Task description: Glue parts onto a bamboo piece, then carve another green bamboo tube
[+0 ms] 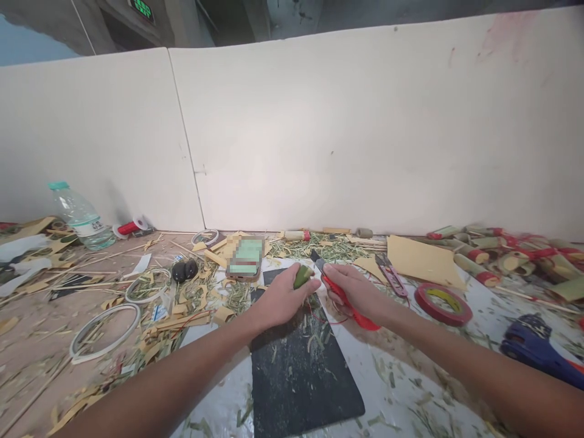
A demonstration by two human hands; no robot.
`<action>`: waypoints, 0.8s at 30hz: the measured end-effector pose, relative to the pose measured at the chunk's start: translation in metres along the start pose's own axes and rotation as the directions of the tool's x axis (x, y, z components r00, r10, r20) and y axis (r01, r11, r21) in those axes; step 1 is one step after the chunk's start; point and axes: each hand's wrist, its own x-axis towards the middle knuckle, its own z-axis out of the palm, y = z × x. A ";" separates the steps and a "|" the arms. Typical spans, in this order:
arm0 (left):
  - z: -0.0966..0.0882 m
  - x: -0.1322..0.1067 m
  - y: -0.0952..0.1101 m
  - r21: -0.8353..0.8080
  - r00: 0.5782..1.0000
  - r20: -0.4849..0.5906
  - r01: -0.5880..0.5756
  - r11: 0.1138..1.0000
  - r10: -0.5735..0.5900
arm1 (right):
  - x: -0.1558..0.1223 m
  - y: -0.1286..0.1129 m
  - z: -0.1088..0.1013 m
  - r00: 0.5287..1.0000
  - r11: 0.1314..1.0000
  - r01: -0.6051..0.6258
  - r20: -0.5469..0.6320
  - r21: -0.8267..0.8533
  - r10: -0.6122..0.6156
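Note:
My left hand [279,299] is closed around a short green piece of bamboo [302,277], whose end shows between thumb and fingers. Just to the right, my right hand [358,287] grips a utility knife [316,260]. Its dark blade points up and left, close to the bamboo but apart from it. Red material [366,321] shows below the right palm; I cannot tell whether it is all handle. A thin red thread hangs between the hands. Beneath them lies a black cutting mat [305,377] strewn with green shavings.
A pink box cutter [392,277], a red tape roll [443,304] and a blue tool [533,344] lie right. Red-ended bamboo pieces [479,255] are heaped behind. Left are a phone [249,258], white rings [104,331] and a bottle [84,219]. A white partition [319,140] stands behind.

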 end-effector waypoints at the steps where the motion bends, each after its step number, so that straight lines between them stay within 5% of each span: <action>1: -0.001 -0.001 0.001 -0.094 0.997 0.070 0.026 0.995 -0.019 | 0.001 -0.001 -0.002 1.000 1.000 0.009 0.019 -0.008 -0.009; 5: -0.005 -0.001 0.002 -0.368 0.968 0.250 0.095 0.925 0.001 | 0.000 -0.005 -0.012 0.982 0.994 -0.004 0.188 -0.108 0.024; 11: -0.012 -0.003 0.000 -0.271 0.966 0.258 0.089 0.958 -0.017 | -0.002 -0.008 -0.013 0.933 0.975 -0.028 0.345 -0.219 0.104; 19: -0.006 -0.001 0.002 0.060 0.996 0.063 -0.063 0.996 0.059 | -0.005 -0.010 -0.012 0.932 0.971 -0.158 0.297 -0.177 0.206; 24: 0.001 0.004 -0.002 -0.056 1.000 0.016 -0.024 0.998 0.025 | 0.001 -0.004 -0.007 0.993 0.998 -0.060 0.103 -0.036 0.063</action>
